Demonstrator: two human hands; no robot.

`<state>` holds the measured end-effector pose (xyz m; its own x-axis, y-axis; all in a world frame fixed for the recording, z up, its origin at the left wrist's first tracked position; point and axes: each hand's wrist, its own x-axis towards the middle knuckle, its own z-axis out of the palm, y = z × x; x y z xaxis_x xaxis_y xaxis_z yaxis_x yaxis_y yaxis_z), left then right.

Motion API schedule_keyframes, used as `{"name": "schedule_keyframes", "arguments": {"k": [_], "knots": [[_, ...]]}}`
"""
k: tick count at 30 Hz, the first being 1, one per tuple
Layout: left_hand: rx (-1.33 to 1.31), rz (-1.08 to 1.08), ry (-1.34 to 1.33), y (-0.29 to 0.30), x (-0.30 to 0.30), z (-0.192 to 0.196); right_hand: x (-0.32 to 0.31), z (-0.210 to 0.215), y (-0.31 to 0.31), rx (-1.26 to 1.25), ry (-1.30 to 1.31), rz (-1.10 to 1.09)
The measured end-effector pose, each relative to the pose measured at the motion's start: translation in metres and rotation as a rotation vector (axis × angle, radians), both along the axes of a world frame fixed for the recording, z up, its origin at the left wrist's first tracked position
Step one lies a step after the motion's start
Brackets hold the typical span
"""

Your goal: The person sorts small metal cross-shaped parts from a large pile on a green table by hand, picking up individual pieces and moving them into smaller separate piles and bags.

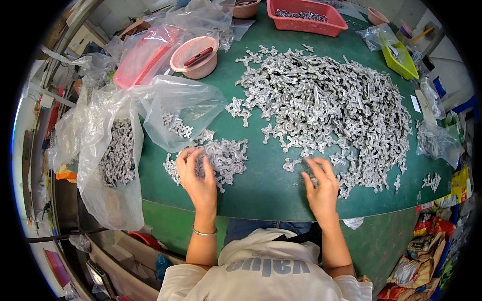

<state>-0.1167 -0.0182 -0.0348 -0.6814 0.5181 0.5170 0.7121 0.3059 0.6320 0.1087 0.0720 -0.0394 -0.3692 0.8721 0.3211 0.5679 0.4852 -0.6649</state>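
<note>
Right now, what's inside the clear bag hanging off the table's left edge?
The clear plastic bag holds a heap of small silvery metal parts, the same kind as in the small pile under the left hand. Folded plastic hides the bag's bottom.

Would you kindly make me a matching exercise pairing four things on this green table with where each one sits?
Things:
1. left hand
2. right hand
3. red basket
4. pink bowl

Places:
A. far edge of the table, holding metal parts
B. on the small heap of metal parts
C. beside the clear bags, with a red tool inside
D. at the near edge of the large heap

Pairs: 1-B, 2-D, 3-A, 4-C
</note>
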Motion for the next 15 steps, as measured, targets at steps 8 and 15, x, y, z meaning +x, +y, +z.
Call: {"name": "schedule_keyframes", "arguments": {"k": [8, 15], "knots": [[0.049, -0.233, -0.041, 0.007, 0.036, 0.011, -0.016, -0.011, 0.008, 0.045, -0.223, 0.039], [0.006, -0.730, -0.560, 0.013, 0.077, 0.021, 0.003, 0.011, -0.012, -0.500, 0.331, 0.147]]}}
